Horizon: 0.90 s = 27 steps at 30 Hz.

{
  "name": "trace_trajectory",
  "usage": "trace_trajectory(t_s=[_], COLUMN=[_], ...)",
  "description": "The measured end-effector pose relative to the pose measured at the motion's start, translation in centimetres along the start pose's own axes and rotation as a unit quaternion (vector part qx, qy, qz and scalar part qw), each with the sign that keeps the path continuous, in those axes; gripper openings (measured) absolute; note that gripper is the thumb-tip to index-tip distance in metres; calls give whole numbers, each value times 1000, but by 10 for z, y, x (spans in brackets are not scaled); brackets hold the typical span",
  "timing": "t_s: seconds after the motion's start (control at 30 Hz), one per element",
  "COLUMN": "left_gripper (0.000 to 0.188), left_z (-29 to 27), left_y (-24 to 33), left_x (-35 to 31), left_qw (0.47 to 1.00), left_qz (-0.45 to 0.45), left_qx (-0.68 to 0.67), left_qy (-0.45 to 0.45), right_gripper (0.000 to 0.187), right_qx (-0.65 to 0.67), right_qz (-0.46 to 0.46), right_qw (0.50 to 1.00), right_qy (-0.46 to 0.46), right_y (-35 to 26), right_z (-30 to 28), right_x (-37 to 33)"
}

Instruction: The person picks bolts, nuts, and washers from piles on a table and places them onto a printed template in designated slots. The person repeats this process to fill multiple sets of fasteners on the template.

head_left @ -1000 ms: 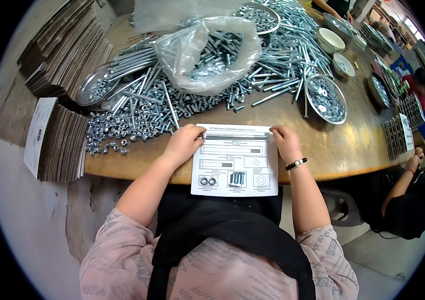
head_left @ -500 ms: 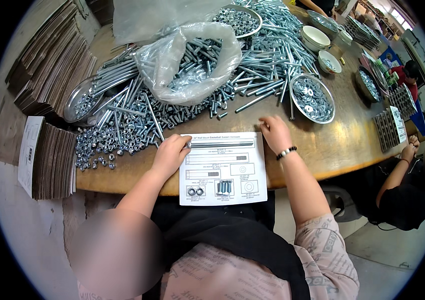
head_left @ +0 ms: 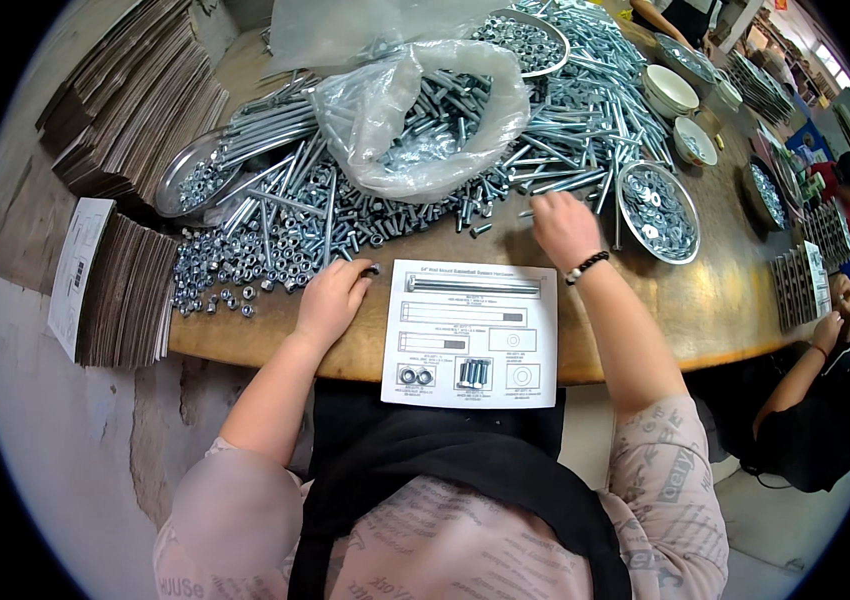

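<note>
A white sheet (head_left: 470, 398) with printed outlines of hardware lies at the table's front edge. It shows a long bolt, nuts and several short bolts; I cannot tell whether these are pictures or real parts. Left of it rests my left hand (head_left: 333, 302), fingers curled, a small dark metal piece (head_left: 374, 268) at the fingertips. Beyond the sheet's top right corner, my right hand (head_left: 565, 232) has its fingers bent down on a long bolt (head_left: 526, 213) at the edge of the pile, most of it hidden. Loose nuts (head_left: 235, 265) and bolts lie ahead of my left hand.
An open plastic bag (head_left: 365, 150) of bolts sits in the heap. Metal dishes hold washers (head_left: 657, 215) and nuts (head_left: 515, 40). Stacked cardboard (head_left: 135, 290) stands at left. White bowls (head_left: 670, 90) stand at far right. A co-worker's hands (head_left: 835, 310) are at the right edge.
My left hand has come off the sheet's top left corner. My right hand has reached forward to the long bolts. The whole view has shifted slightly, moving the table scene rightward.
</note>
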<state>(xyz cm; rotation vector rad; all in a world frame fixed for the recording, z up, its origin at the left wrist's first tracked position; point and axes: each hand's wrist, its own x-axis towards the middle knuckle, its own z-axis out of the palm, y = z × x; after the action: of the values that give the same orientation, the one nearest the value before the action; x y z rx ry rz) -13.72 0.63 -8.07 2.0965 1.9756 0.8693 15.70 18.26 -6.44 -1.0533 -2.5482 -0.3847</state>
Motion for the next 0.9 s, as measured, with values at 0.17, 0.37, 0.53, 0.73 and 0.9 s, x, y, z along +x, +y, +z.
trace_trajectory(t_s=[0.17, 0.37, 0.53, 0.73, 0.9], left_gripper=[21, 35, 27, 24, 23], left_z=[-9, -6, 11, 14, 15], left_y=[8, 27, 22, 23, 21], left_x=[-11, -16, -18, -14, -14], left_qw=[998, 979, 992, 987, 986], left_qz=[-6, -53, 62, 39, 8], left_qx=[-52, -185, -63, -103, -121], left_qy=[33, -62, -89, -114, -118], right_gripper=[24, 16, 12, 16, 9], right_qx=[305, 746, 711, 323, 337], right_qz=[204, 299, 368, 141, 223], right_qw=[928, 591, 583, 936, 913], right_qy=[67, -72, -139, -10, -53], right_y=[-35, -89, -110, -85, -64], right_z=[-72, -67, -47, -35, -30], right_x=[-2, -42, -70, -90, -107])
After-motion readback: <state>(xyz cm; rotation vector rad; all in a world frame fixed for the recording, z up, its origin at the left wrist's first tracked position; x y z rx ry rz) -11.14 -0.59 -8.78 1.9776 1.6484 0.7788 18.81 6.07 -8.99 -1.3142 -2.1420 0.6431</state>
